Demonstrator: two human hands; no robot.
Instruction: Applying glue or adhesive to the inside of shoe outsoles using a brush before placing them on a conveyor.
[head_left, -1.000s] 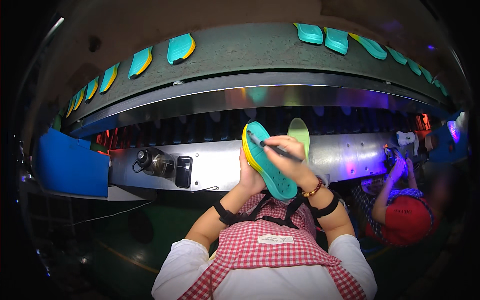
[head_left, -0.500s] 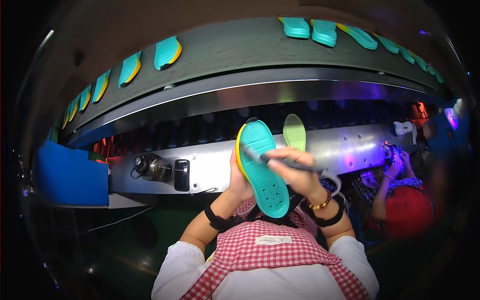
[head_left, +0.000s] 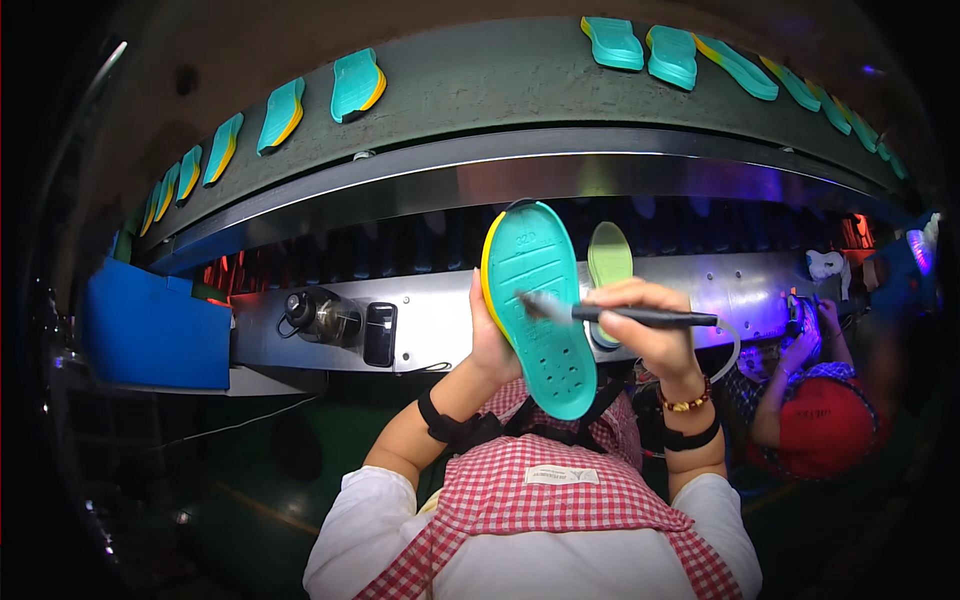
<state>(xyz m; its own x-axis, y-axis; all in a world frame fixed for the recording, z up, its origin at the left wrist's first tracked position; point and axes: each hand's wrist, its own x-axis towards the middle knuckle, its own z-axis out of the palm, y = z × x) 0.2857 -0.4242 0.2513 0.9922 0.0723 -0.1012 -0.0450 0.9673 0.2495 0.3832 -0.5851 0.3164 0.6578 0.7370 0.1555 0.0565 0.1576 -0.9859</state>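
Observation:
My left hand [head_left: 488, 335] is closed on the left edge of a turquoise shoe sole [head_left: 545, 260], which has a yellow side rim and a black patch at its far end. The sole's broad face is turned up, with grooves across it and several small holes towards the near end. In my right hand [head_left: 655, 335] is a black-handled brush [head_left: 685, 319], held nearly level. Its blurred bristles are at the middle of the sole's face. A pale tube [head_left: 736, 350] curves from the handle's rear. Behind the brush, a pale green sole [head_left: 610, 256] is partly covered.
A metal bench [head_left: 440, 315] carries a dark bottle [head_left: 325, 317] and a phone [head_left: 380, 335]. Beyond a metal rail, a grey conveyor [head_left: 480, 85] bears several turquoise soles [head_left: 357, 84]. A blue panel [head_left: 160, 325] stands left. At right, a co-worker in red [head_left: 820, 415] handles something under violet light.
The brush has moved from near the sole's yellow edge to its middle, closer to the holes. My view has shifted slightly. Both hands keep their hold.

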